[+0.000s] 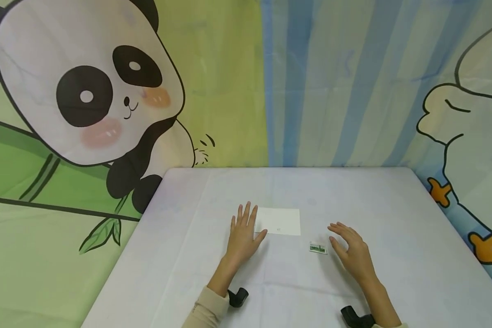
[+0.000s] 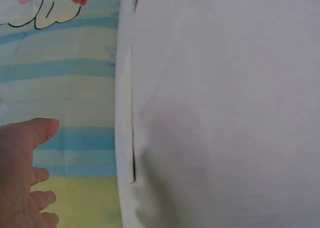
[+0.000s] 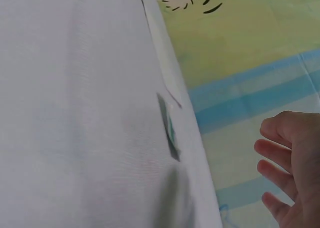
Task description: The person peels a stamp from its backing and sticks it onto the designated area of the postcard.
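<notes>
Both hands are up over the white table point(image 1: 225, 191), and neither grips anything! The left hand point(image 1: 243, 236) hovers by the left end of the white sheet point(image 1: 279, 218), fingers straight and spread; the right hand point(image 1: 354, 255) hangs just right of the small picture card point(image 1: 318, 248), thumb and fingers apart, not touching it. That card lies on the cloth, near the sheet's lower right corner but clear of it.

For tidy handling, I'd say steady the sheet with flat left fingers and pinch the card by its edges; it looks thin, so a hard squeeze could crease it.

Now the print: a tiny mark point(image 1: 278, 229) sits low on the sheet, too small to read. The card shows a green picture inside a pale border, no legible lettering, no brand.
</notes>
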Available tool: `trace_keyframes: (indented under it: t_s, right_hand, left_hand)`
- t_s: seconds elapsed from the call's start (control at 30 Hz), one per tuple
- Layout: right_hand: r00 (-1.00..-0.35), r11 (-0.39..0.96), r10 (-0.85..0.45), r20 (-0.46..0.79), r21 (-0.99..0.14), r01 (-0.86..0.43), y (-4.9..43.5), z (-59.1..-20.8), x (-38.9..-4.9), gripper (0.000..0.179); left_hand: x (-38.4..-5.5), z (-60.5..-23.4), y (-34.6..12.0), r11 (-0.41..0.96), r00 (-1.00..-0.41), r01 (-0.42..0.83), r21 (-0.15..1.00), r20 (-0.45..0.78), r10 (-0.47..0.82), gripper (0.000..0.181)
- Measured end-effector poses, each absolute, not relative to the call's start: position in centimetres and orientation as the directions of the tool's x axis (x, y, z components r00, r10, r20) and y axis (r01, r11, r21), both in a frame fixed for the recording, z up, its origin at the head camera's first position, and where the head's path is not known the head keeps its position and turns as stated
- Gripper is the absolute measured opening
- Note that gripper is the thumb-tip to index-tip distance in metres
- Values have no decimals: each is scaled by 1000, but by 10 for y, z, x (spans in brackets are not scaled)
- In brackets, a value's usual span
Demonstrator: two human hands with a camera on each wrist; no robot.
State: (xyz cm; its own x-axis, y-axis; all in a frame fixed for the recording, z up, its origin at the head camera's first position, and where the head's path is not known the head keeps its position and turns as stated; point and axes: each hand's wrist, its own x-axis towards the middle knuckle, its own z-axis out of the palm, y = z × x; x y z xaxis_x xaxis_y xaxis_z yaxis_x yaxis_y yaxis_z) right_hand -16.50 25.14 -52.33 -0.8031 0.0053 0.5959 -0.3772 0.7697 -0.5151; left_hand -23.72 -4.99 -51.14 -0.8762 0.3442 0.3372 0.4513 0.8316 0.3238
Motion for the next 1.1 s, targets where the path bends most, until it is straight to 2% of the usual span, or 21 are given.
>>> trace_keyframes:
  t_s: [0.23, 0.4, 0.5, 0.77, 1.1]
  right_hand:
    - [-831, 754, -44, 554, -527, -391, 243, -543, -160, 36]
    - [-899, 704, -39, 436, -627, -335, 243, -551, -155, 37]
    - [-918, 679, -46, 393, -662, -317, 244, -556, -155, 37]
    - [-882, 655, -102, 460, -637, -407, 247, -563, -163, 33]
    - [-879, 670, -104, 465, -621, -407, 248, -564, -165, 28]
  left_hand:
    - [-244, -537, -45, 793, -874, 484, 370, 256, 414, 67]
    - [-244, -550, -45, 786, -881, 474, 397, 203, 428, 65]
    - [-242, -557, -47, 795, -886, 463, 393, 172, 431, 64]
    - [-245, -564, -52, 809, -866, 498, 311, 218, 450, 60]
    - [-245, -566, -51, 818, -872, 487, 306, 221, 436, 60]
